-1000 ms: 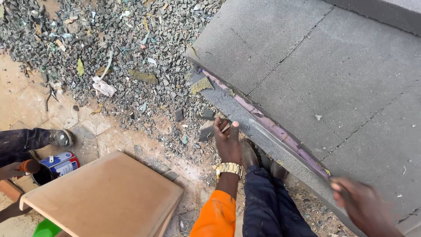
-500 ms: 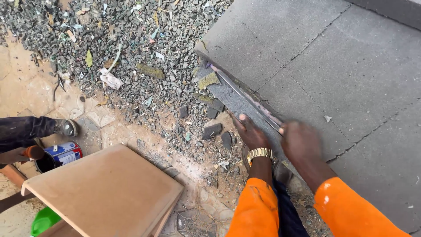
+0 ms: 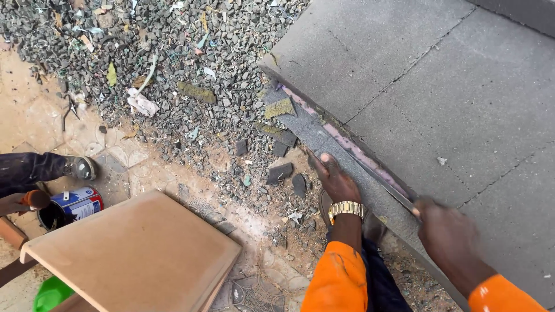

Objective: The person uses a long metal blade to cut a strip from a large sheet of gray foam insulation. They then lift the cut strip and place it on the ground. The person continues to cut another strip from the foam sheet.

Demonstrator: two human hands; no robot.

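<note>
The knife (image 3: pixel 378 178) is a thin, dark blade, and it lies along the pinkish cut edge of the big grey foam slab (image 3: pixel 439 98), its long axis running from the lower right up to the upper left with the tip pointing up-left. The right hand (image 3: pixel 448 231) is closed around the knife's handle at the lower end, blurred by motion. The left hand (image 3: pixel 337 180) lies with its fingers together, pressed flat on the grey foam strip (image 3: pixel 324 138) just beside the blade, above gravel (image 3: pixel 173 69) strewn with foam scraps.
</note>
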